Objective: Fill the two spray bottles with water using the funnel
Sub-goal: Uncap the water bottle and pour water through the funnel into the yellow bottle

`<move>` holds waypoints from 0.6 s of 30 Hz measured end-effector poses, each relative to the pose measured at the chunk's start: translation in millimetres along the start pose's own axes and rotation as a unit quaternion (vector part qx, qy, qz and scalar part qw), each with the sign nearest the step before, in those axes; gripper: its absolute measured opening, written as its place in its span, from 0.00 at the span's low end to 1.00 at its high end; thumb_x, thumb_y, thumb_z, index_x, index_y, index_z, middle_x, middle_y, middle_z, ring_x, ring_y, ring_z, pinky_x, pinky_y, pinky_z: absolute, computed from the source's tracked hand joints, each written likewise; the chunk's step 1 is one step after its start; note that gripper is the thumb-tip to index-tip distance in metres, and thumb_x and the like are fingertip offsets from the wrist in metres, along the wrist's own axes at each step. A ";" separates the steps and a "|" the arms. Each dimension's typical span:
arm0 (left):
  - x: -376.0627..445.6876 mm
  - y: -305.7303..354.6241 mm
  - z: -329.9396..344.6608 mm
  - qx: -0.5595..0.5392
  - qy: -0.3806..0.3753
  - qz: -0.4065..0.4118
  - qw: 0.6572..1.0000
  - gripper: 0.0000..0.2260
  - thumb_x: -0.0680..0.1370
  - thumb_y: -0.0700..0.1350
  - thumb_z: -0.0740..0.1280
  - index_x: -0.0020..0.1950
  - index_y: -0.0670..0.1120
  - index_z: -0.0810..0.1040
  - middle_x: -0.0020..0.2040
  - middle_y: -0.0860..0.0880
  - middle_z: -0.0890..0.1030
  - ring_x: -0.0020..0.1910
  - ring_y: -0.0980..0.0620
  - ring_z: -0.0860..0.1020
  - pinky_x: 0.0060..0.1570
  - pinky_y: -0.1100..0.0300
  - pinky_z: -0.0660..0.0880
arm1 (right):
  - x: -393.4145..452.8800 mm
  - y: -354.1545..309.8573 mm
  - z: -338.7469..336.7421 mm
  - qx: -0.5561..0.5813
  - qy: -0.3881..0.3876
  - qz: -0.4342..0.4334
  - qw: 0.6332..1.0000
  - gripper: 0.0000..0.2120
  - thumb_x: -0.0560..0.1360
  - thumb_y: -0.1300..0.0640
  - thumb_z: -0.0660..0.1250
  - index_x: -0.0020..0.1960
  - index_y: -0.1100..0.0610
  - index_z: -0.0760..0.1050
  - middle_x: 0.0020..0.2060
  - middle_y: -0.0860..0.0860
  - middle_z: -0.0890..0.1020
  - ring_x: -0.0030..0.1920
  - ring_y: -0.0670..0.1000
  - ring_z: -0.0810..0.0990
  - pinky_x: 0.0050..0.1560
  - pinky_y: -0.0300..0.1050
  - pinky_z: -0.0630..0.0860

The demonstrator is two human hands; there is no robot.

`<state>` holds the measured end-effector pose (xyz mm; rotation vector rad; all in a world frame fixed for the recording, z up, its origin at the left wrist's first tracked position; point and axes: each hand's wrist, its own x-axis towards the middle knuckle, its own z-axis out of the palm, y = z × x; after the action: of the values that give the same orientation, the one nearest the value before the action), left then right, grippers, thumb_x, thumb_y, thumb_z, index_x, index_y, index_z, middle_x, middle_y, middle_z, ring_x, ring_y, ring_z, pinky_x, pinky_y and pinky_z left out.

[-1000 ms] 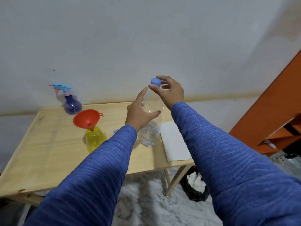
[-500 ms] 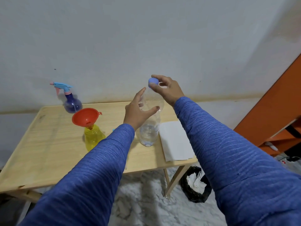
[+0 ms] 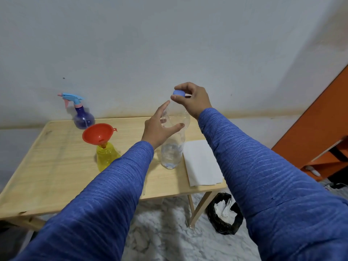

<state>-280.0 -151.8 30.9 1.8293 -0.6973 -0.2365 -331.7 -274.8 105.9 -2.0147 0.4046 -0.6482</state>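
A clear plastic water bottle (image 3: pixel 172 153) stands upright on the wooden table (image 3: pixel 56 166), partly filled. My left hand (image 3: pixel 157 129) wraps its upper body from the left. My right hand (image 3: pixel 194 99) pinches the blue cap (image 3: pixel 178 93) at the bottle's top. To the left, an orange funnel (image 3: pixel 98 133) sits in the neck of a yellow spray bottle (image 3: pixel 106 157) that has no spray head. A purple spray bottle (image 3: pixel 82 117) with a blue and pink trigger head stands at the table's back left, near the wall.
A white folded paper (image 3: pixel 201 162) lies on the table right of the water bottle. A black bag with white waste (image 3: pixel 225 213) sits on the floor under the table's right corner. Orange shelving (image 3: pixel 320 132) rises at the right.
My right hand has turned a little on the blue cap, and the view has drifted slightly. The bottle and my left hand stay in place.
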 end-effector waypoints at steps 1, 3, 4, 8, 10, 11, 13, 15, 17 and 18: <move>-0.1 -0.1 0.0 -0.001 0.003 -0.001 1.000 0.38 0.67 0.54 0.77 0.73 0.61 0.62 0.68 0.50 0.72 0.58 0.54 0.76 0.57 0.61 0.72 | 0.6 0.5 -0.4 0.014 -0.010 -0.001 1.000 0.12 0.71 0.60 0.72 0.54 0.56 0.78 0.49 0.47 0.80 0.54 0.48 0.79 0.62 0.50 0.74; 0.3 -0.3 -1.2 -0.002 0.006 -0.004 1.000 0.38 0.67 0.55 0.77 0.73 0.61 0.62 0.68 0.50 0.72 0.58 0.54 0.75 0.59 0.60 0.73 | 0.5 0.3 -2.5 0.043 -0.046 0.003 0.998 0.18 0.73 0.63 0.69 0.62 0.58 0.75 0.53 0.49 0.80 0.59 0.49 0.78 0.66 0.51 0.72; 0.6 -0.5 -2.0 -0.003 0.007 -0.005 1.000 0.38 0.68 0.55 0.77 0.73 0.61 0.62 0.68 0.50 0.72 0.58 0.54 0.75 0.60 0.59 0.73 | 0.3 -1.0 -2.8 0.045 -0.062 0.003 0.997 0.20 0.74 0.63 0.68 0.65 0.58 0.73 0.56 0.50 0.80 0.61 0.50 0.77 0.67 0.50 0.71; 1.1 0.1 -0.5 -0.002 0.001 -0.005 1.000 0.38 0.68 0.54 0.77 0.74 0.61 0.61 0.69 0.50 0.71 0.58 0.54 0.75 0.60 0.58 0.73 | 3.3 -3.2 -0.8 -0.015 -0.040 -0.020 0.999 0.16 0.72 0.58 0.71 0.60 0.55 0.76 0.57 0.53 0.78 0.56 0.49 0.77 0.63 0.48 0.73; 1.3 -0.2 -0.2 -0.004 0.005 -0.006 1.000 0.38 0.68 0.54 0.77 0.73 0.61 0.62 0.69 0.50 0.72 0.58 0.54 0.75 0.60 0.59 0.72 | 4.2 -3.8 -3.5 0.004 -0.044 -0.021 0.999 0.16 0.73 0.62 0.68 0.61 0.57 0.76 0.54 0.52 0.79 0.55 0.48 0.78 0.63 0.46 0.73; 1.7 -0.4 -0.6 -0.003 0.007 -0.006 1.000 0.38 0.68 0.54 0.76 0.73 0.61 0.62 0.68 0.50 0.72 0.58 0.54 0.75 0.60 0.60 0.72 | 4.1 -3.8 -5.5 0.019 -0.060 -0.012 0.998 0.19 0.74 0.63 0.67 0.65 0.57 0.73 0.55 0.51 0.79 0.57 0.48 0.77 0.63 0.44 0.72; 2.0 -0.4 -1.2 0.000 0.007 -0.006 1.000 0.38 0.68 0.55 0.76 0.73 0.61 0.61 0.68 0.50 0.72 0.58 0.54 0.75 0.61 0.58 0.72 | 3.7 -2.5 -8.4 0.017 -0.086 0.001 0.996 0.25 0.74 0.60 0.67 0.70 0.54 0.67 0.61 0.52 0.77 0.63 0.48 0.74 0.65 0.43 0.69; 2.0 0.4 -0.3 0.002 0.001 -0.006 1.000 0.38 0.68 0.55 0.76 0.73 0.62 0.61 0.68 0.50 0.71 0.58 0.54 0.74 0.62 0.56 0.73 | 4.9 0.1 -9.3 -0.027 -0.067 -0.013 0.997 0.25 0.73 0.55 0.70 0.68 0.51 0.69 0.60 0.51 0.78 0.62 0.47 0.74 0.66 0.47 0.70; 2.5 0.2 0.0 0.002 0.000 -0.007 1.000 0.38 0.68 0.55 0.76 0.74 0.61 0.61 0.69 0.50 0.71 0.58 0.54 0.74 0.61 0.55 0.73 | 6.0 0.1 -10.7 -0.043 -0.048 -0.025 0.998 0.23 0.73 0.56 0.70 0.67 0.51 0.71 0.54 0.48 0.79 0.58 0.46 0.75 0.65 0.50 0.71; 2.7 0.0 -0.4 0.001 0.001 -0.008 1.000 0.38 0.68 0.55 0.76 0.74 0.61 0.61 0.69 0.50 0.71 0.58 0.54 0.74 0.61 0.55 0.73 | 6.7 0.0 -11.7 -0.037 -0.053 -0.025 0.998 0.23 0.74 0.57 0.69 0.68 0.52 0.70 0.53 0.47 0.79 0.58 0.46 0.75 0.65 0.49 0.71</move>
<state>-277.6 -153.0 31.5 1.8375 -0.6824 -0.2440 -333.2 -286.4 112.6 -2.1250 0.3202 -0.5600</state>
